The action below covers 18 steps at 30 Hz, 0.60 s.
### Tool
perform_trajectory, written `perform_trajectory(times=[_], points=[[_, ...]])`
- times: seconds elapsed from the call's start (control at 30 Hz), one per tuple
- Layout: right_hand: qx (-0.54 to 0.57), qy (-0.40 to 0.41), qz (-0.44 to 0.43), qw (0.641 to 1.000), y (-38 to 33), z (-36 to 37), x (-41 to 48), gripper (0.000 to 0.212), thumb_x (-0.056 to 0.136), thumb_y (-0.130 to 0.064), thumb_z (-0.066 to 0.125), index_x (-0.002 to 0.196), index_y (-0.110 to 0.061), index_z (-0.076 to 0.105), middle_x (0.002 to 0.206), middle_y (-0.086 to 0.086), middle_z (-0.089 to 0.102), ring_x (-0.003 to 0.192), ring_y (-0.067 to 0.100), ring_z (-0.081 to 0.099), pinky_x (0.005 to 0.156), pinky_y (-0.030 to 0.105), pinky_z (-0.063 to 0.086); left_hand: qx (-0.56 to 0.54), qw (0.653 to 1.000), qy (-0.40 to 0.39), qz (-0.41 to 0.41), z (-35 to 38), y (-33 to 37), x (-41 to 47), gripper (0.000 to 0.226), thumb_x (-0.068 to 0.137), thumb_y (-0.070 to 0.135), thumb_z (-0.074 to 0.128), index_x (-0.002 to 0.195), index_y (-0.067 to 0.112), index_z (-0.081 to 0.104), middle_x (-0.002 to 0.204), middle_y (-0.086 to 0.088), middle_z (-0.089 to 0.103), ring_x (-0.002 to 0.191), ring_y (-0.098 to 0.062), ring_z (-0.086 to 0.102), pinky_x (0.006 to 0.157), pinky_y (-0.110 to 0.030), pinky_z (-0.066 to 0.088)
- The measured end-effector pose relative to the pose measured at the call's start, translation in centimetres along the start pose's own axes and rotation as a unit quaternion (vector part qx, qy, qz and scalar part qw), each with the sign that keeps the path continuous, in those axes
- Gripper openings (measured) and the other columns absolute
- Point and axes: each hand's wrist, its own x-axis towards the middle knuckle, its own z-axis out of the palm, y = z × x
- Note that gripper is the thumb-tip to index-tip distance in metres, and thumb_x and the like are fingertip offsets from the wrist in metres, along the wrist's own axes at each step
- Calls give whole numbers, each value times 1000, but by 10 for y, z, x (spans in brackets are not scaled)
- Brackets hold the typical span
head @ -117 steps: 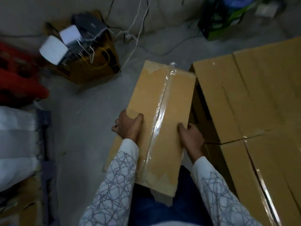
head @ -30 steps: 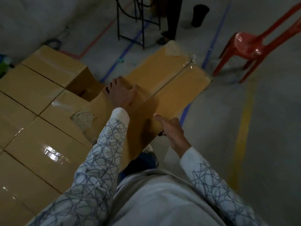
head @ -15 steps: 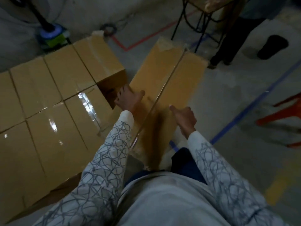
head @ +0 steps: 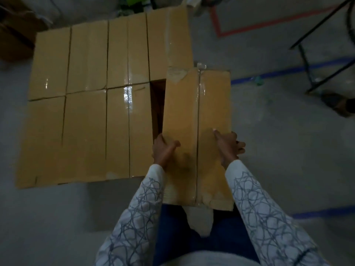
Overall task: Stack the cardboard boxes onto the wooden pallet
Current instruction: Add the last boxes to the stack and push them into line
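I hold a long taped cardboard box [head: 197, 104] in front of me, lengthwise away from my body. My left hand [head: 163, 148] grips its left edge and my right hand [head: 228, 146] grips its right edge, thumbs on top. To its left lies a flat layer of several taped cardboard boxes [head: 86, 102] packed side by side. A dark empty gap [head: 157, 104] shows in that layer at its near right corner, right beside the held box. The pallet under the layer is hidden.
Grey concrete floor all round, with red tape [head: 269, 24] and blue tape [head: 288, 71] lines at the right. Black metal frame legs [head: 311, 60] stand at the far right, a shoe [head: 338, 104] beside them. Brown clutter [head: 15, 35] sits at the far left.
My view has swung round so that I now face the box layer square on. The held box has come over next to the gap at the layer's right side.
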Motion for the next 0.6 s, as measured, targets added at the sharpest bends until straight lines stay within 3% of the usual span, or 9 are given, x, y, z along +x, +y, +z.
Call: perform_trajectory(times=[0.17, 0.23, 0.33, 0.4, 0.5, 0.6], points=[[-5, -36, -15, 999, 14, 53, 66, 90, 77, -74, 71, 148, -29, 40, 150, 13, 24, 136, 38, 26, 114, 60, 34, -27, 999, 13, -26, 12, -6, 36, 56, 78, 22, 78, 128, 25, 53, 126, 0, 58, 114, -23, 57, 100, -49, 51], [-19, -41, -23, 999, 19, 79, 87, 90, 77, -74, 70, 149, -31, 38, 152, 11, 22, 137, 37, 25, 115, 60, 32, -26, 999, 27, -36, 15, -23, 65, 56, 82, 15, 76, 132, 20, 50, 127, -1, 57, 117, -25, 55, 99, -46, 51], [-42, -48, -36, 997, 31, 121, 115, 90, 79, -72, 70, 152, -32, 35, 154, 9, 19, 140, 35, 23, 118, 59, 27, 20, 996, 80, -46, 17, -57, 108, 76, 78, 25, 77, 147, 20, 45, 139, -7, 51, 129, -32, 44, 106, -54, 45], [-41, -61, -43, 996, 41, 145, 129, 92, 81, -69, 70, 156, -32, 32, 158, 10, 17, 144, 35, 19, 119, 57, 27, 106, 984, 126, -62, 16, -71, 129, 78, 77, 34, 75, 148, 27, 44, 147, -5, 42, 137, -34, 31, 113, -55, 31], [-23, -101, -73, 992, 66, 160, 144, 95, 82, -61, 74, 160, -31, 29, 163, 7, 20, 151, 29, 21, 120, 44, 30, 212, 955, 188, -85, 19, -94, 145, 63, 79, 42, 72, 140, 37, 54, 152, 0, 31, 140, -33, 23, 114, -51, 17], [-6, -154, -102, 983, 94, 149, 143, 97, 75, -67, 71, 159, -33, 36, 163, 0, 27, 148, 19, 35, 123, 43, 34, 185, 934, 282, -118, 35, -129, 124, 52, 79, 40, 70, 129, 36, 62, 146, 1, 38, 136, -31, 29, 110, -48, 21]])
